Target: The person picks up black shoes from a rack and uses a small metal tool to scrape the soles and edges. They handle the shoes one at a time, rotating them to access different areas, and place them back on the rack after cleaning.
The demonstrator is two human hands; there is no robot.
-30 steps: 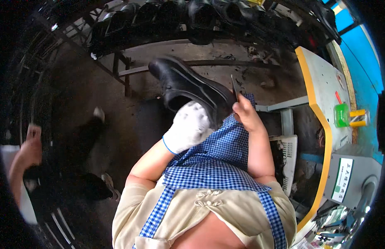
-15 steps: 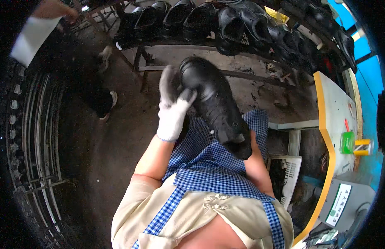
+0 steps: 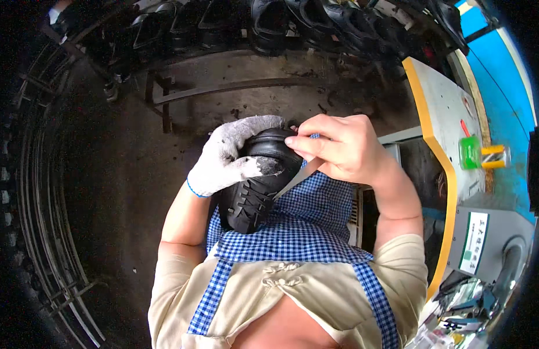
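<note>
A black lace-up shoe [image 3: 253, 198] is held over my lap, its laces toward me and a smooth rounded end facing away. My left hand [image 3: 226, 157], in a white glove with dark worn fingertips, wraps round that rounded end from the left. My bare right hand [image 3: 345, 148] is closed at the shoe's right side, its fingertips at the shoe's far edge. From under its fingers a flat, pale, tapering strip [image 3: 301, 177] points down along the shoe's side. Whether it is a blade or a piece of material I cannot tell.
A rack of black shoes [image 3: 269, 26] stretches across the far side. At right stands a white worktable with a yellow edge [image 3: 429, 128], bearing a green container [image 3: 470, 152] and a grey machine [image 3: 487, 235]. Metal rods [image 3: 40, 215] stand at left.
The shoe has come closer and to the left, and my left hand now grips its rounded end. My right hand has moved from the shoe's near end to its far edge, with the pale strip showing.
</note>
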